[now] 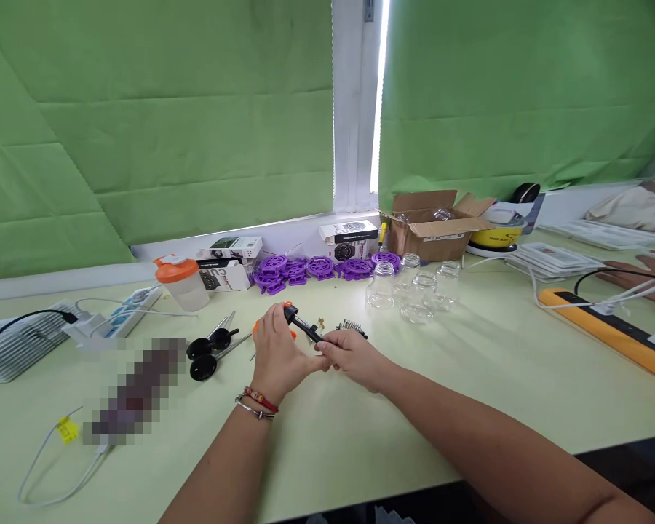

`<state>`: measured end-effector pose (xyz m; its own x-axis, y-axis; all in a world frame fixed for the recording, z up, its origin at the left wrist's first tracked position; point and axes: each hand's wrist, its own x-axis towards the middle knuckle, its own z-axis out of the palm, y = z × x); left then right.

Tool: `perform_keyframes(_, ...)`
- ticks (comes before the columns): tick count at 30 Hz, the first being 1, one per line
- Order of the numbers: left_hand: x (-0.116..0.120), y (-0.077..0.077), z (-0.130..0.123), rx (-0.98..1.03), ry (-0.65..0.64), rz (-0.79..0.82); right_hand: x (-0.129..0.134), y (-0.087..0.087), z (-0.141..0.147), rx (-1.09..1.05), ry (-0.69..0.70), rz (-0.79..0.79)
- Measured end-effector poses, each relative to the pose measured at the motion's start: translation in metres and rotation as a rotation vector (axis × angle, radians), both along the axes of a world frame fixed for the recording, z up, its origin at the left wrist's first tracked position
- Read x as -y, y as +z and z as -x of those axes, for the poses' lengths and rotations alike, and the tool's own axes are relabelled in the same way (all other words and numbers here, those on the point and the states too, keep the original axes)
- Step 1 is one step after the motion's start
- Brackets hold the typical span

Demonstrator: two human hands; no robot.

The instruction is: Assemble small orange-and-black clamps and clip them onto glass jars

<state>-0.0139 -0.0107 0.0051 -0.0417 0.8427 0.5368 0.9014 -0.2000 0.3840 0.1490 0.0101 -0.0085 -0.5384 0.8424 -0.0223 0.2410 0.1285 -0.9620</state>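
Between left fingers (273, 322) and right fingers (338, 342), slim black part (307, 330), tilted.

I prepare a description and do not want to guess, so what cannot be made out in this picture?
All in the head view:
Black part: one end, covered by the right hand.
Left hand: its exact grip, hidden by its own back.
Pixelated object: its identity, masked by blurring.
Cardboard box: most contents, behind its walls.
Other person's hand: the arm beyond, cut off by the right edge.
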Motion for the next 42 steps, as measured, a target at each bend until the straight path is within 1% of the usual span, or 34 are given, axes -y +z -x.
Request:
perform_keyframes(3,-0.005,0.000,0.011,0.106,-0.049,0.052,-0.004,0.003,-0.009,0.074,0.003,-0.002)
perform_keyframes(6,-0.009,0.001,0.024,0.136,0.008,0.114,-0.010,0.007,-0.022,0.168,0.025,-0.072)
perform_keyframes(9,-0.009,0.002,0.031,0.091,0.081,0.203,-0.019,0.011,-0.038,0.193,0.042,-0.088)
perform_keyframes(14,-0.005,0.006,0.032,-0.044,0.070,0.407,-0.034,0.016,-0.068,0.209,0.122,0.038)
perform_keyframes(17,-0.003,0.007,0.031,-0.136,0.111,0.469,-0.041,0.015,-0.078,0.261,0.153,0.091)
perform_keyframes(19,-0.003,0.007,0.028,-0.158,0.125,0.452,-0.043,0.013,-0.080,0.276,0.157,0.097)
perform_keyframes(20,-0.002,0.007,0.026,-0.164,0.115,0.404,-0.043,0.013,-0.080,0.273,0.153,0.096)
perform_keyframes(21,-0.001,0.007,0.022,-0.167,0.095,0.328,-0.043,0.012,-0.080,0.266,0.149,0.096)
perform_keyframes(23,0.002,0.007,0.010,-0.136,0.014,0.140,-0.043,0.013,-0.079,0.242,0.148,0.096)
perform_keyframes(24,0.004,0.006,0.002,-0.076,-0.036,0.067,-0.042,0.013,-0.079,0.227,0.151,0.092)
perform_keyframes(25,0.007,0.004,-0.008,0.025,-0.100,0.049,-0.042,0.014,-0.078,0.210,0.154,0.083)
perform_keyframes(26,0.009,0.002,-0.018,0.170,-0.158,0.084,-0.041,0.014,-0.077,0.193,0.156,0.068)
perform_keyframes(27,0.011,0.000,-0.028,0.348,-0.196,0.161,-0.040,0.014,-0.077,0.174,0.157,0.052)
perform_keyframes(29,0.014,-0.005,-0.045,0.776,-0.261,0.418,-0.039,0.014,-0.074,0.141,0.152,0.021)
perform_keyframes(31,0.013,-0.009,-0.054,1.177,-0.266,0.603,-0.037,0.013,-0.069,0.132,0.136,-0.012)
perform_keyframes(32,0.012,-0.011,-0.056,1.331,-0.266,0.671,-0.036,0.013,-0.066,0.139,0.125,-0.037)
perform_keyframes(33,0.010,-0.013,-0.057,1.445,-0.270,0.724,-0.034,0.012,-0.063,0.148,0.113,-0.070)
perform_keyframes(34,0.008,-0.014,-0.056,1.521,-0.283,0.766,-0.033,0.011,-0.059,0.156,0.103,-0.106)
perform_keyframes(36,0.005,-0.016,-0.053,1.597,-0.320,0.826,-0.029,0.010,-0.052,0.152,0.093,-0.164)
perform_keyframes(40,0.001,-0.019,-0.049,1.626,-0.344,0.870,-0.024,0.009,-0.044,0.100,0.095,-0.205)
perform_keyframes(42,0.000,-0.019,-0.049,1.624,-0.338,0.887,-0.023,0.010,-0.042,0.082,0.070,-0.226)
